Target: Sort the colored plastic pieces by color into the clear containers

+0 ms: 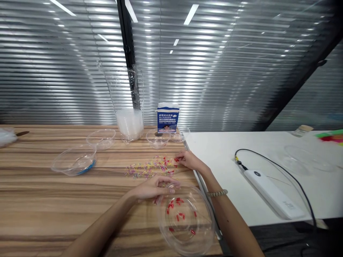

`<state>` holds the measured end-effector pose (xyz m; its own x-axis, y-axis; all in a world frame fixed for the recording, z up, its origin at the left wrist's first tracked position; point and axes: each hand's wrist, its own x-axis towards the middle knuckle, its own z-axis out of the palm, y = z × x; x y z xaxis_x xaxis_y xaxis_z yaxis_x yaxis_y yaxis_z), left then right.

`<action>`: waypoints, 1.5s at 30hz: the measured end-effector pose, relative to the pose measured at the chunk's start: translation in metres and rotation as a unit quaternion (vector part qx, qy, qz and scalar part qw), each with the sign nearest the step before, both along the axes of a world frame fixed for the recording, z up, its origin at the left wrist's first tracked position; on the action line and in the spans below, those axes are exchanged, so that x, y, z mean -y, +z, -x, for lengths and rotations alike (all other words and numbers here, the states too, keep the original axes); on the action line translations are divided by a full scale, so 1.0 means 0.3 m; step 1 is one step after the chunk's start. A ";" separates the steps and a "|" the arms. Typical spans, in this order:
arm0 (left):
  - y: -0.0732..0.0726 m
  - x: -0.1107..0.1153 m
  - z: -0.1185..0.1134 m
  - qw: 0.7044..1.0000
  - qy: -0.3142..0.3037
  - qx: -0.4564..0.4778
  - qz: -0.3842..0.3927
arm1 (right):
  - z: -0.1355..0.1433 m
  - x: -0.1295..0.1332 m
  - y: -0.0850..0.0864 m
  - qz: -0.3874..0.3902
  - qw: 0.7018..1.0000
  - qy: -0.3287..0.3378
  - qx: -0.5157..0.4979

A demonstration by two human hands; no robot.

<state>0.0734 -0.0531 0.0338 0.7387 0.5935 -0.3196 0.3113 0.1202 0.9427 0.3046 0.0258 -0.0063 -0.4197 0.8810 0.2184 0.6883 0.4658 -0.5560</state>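
My left hand [157,187] grips the rim of a clear plastic bowl [207,228] near the table's front edge, fingers closed over its far side. Several small red tube-like pieces [180,216] lie in that bowl. Beyond it, a scattered pile of small pieces [147,168] in yellow, pink, red and purple is spread on the wood. My right hand [187,159] is at the pile's right end, fingertips pinched together low over the table. Red shows right at those fingertips; which bits are held and which lie beneath is hard to separate.
More clear bowls stand behind and left: one [60,166] with blue inside, another [100,139], and one [158,142] before a blue box [168,119]. A bagged bowl stack [130,123] stands at the back. A white power bank [273,192] with a black cable lies on the white table.
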 end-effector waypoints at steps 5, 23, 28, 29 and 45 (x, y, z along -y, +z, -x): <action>-0.001 -0.001 0.001 1.000 0.001 0.005 0.006 | 0.012 -0.009 -0.017 -0.009 0.999 -0.008 0.029; -0.001 -0.006 0.004 1.000 -0.020 -0.006 -0.015 | 0.053 -0.005 -0.046 -0.031 0.998 -0.061 -0.007; -0.002 -0.002 0.002 1.000 -0.015 -0.005 -0.007 | 0.048 -0.009 -0.062 -0.030 0.997 -0.065 -0.018; -0.002 -0.002 0.003 1.000 -0.016 -0.005 -0.008 | 0.048 -0.008 -0.062 -0.027 0.997 -0.067 -0.019; -0.006 -0.023 0.009 0.999 -0.004 0.002 -0.036 | 0.049 -0.013 -0.091 -0.030 0.998 -0.058 0.014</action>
